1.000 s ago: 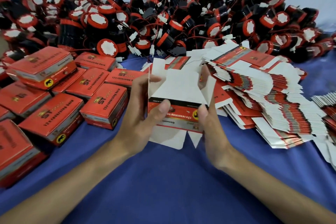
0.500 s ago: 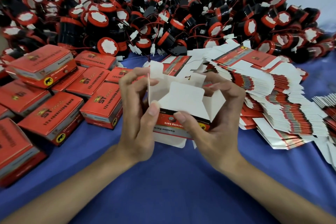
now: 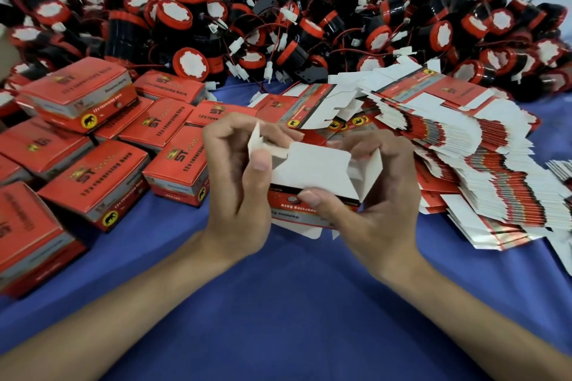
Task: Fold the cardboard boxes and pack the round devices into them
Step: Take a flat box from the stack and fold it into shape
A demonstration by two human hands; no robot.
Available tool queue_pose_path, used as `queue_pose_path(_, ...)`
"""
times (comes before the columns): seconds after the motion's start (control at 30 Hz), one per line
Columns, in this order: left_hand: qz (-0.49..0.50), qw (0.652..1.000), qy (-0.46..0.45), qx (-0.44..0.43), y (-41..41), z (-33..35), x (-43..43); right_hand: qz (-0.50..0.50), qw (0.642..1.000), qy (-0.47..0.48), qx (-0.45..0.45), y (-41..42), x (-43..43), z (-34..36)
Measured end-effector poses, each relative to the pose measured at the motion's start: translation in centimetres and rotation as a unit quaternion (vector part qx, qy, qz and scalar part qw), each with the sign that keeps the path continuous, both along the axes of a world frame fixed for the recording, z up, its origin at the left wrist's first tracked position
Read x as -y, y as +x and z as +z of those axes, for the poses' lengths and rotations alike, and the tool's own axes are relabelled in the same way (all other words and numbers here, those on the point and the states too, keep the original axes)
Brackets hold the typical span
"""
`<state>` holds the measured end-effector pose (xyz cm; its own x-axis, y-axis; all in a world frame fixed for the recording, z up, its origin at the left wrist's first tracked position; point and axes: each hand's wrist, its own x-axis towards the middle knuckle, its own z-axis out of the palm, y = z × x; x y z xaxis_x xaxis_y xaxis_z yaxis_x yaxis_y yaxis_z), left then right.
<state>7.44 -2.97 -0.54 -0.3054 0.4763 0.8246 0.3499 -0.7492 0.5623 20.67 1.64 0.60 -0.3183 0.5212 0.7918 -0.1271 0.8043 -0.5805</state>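
A half-folded red and white cardboard box (image 3: 312, 170) is held above the blue cloth in the middle. My left hand (image 3: 238, 182) grips its left end, thumb pressing a white flap inward. My right hand (image 3: 380, 192) grips the right end, thumb on the front edge and fingers curled over the top flaps. The white inner flaps are bent over the box's open end. A large heap of round black and red devices (image 3: 278, 18) with wires lies along the back.
Several closed red boxes (image 3: 93, 182) lie stacked at the left. A fanned pile of flat unfolded box blanks (image 3: 464, 148) lies at the right. Blue cloth (image 3: 294, 303) covers the table in front, crossed by both forearms.
The box went from a flat opened sleeve to a squared shape. Both hands closed round its ends and pushed the white flaps down and inward.
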Motion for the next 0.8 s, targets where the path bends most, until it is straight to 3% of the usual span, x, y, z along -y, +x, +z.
queue_pose_path(0.27,0.063,0.995,-0.080,-0.008,0.0,-0.4,0.2,0.000,0.997,-0.061,0.039,-0.2,-0.2,-0.8)
queue_pose_path(0.47,0.057,0.987,-0.142,-0.045,-0.1,0.1,0.4,0.108,0.974,-0.186,0.066,-0.4,-0.2,-1.1)
queue_pose_path(0.67,-0.120,0.959,-0.235,0.106,-0.3,0.1,0.4,0.165,0.926,-0.339,0.035,-0.3,0.0,-0.9)
queue_pose_path(0.8,-0.167,0.932,-0.269,0.176,-0.9,0.5,0.3,0.213,0.889,-0.405,-0.005,-0.2,-0.3,-1.0)
